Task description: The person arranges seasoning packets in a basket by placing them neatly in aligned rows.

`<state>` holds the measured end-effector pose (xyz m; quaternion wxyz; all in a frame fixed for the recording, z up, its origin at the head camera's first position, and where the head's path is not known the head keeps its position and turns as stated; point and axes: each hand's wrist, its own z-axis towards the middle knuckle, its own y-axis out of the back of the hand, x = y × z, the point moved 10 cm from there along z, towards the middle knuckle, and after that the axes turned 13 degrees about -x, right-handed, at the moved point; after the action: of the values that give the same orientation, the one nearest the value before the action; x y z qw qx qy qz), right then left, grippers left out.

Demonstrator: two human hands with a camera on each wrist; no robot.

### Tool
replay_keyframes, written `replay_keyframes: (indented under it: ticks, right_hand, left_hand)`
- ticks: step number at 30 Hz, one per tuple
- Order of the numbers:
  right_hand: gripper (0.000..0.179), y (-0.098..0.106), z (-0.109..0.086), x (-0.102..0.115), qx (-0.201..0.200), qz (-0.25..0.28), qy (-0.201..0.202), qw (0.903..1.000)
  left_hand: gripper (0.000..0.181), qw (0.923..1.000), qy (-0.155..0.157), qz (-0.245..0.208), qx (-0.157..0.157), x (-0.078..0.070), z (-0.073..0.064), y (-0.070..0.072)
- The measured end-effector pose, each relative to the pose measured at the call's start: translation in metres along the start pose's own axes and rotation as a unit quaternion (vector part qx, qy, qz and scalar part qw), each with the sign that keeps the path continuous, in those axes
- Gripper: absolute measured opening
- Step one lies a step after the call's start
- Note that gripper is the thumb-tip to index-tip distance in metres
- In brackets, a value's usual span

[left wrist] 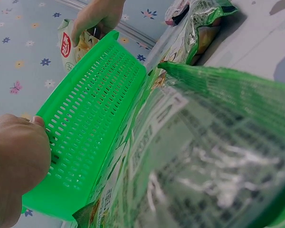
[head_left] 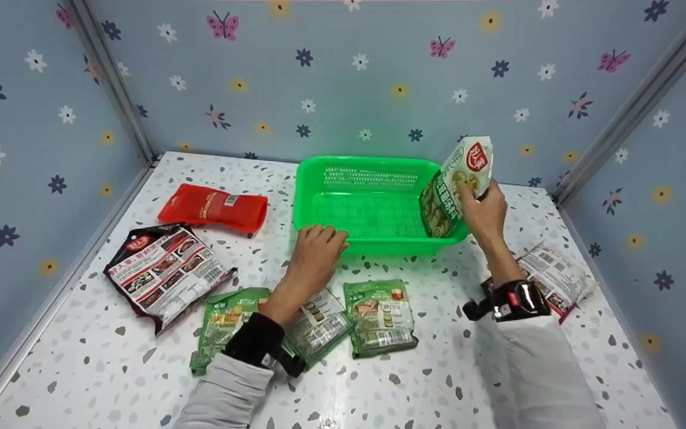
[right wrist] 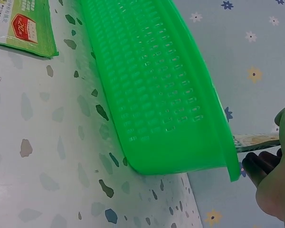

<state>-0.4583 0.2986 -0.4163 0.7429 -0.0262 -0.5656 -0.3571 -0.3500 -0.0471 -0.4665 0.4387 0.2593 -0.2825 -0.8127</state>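
Observation:
A green plastic basket [head_left: 355, 246] with slotted walls stands near the back wall. My left hand [head_left: 317, 256] grips its front rim at the left, fingers curled over the edge; the left wrist view shows the thumb against the slotted side [left wrist: 80, 123]. At the basket's right end, my right hand [head_left: 486, 211] pinches a white and green food packet [head_left: 447, 196] by its edge. The packet leans upright, its lower part inside the basket and its white top above the rim. In the right wrist view, the basket mostly hides the packet [right wrist: 256, 141].
Left of the basket lie a red packet [head_left: 218, 208] and a black and white packet [head_left: 167, 271]. Several green packets [head_left: 379, 319] lie in front of it, some under my left forearm. Another white packet [head_left: 557, 277] rests beside my right wrist. Patterned walls [head_left: 355, 77] enclose the table.

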Motion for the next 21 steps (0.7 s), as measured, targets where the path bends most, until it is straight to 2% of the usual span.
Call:
replay_keyframes:
  ticks: [5, 14, 21]
  right_hand:
    - [0.069, 0.004, -0.004, 0.001, 0.008, 0.013, 0.010, 0.9998]
    - [0.076, 0.014, -0.015, 0.005, 0.023, 0.033, 0.045, 0.9982]
    - [0.082, 0.024, -0.031, 0.003, 0.040, 0.032, 0.052, 0.9973]
  left_hand:
    - [0.028, 0.9999, 0.002, 0.004, 0.011, 0.001, 0.000, -0.002]
    - [0.024, 0.9997, -0.010, 0.007, -0.022, 0.000, -0.001, 0.003]
    - [0.024, 1.0000, -0.005, 0.003, -0.006, 0.000, 0.000, 0.001]
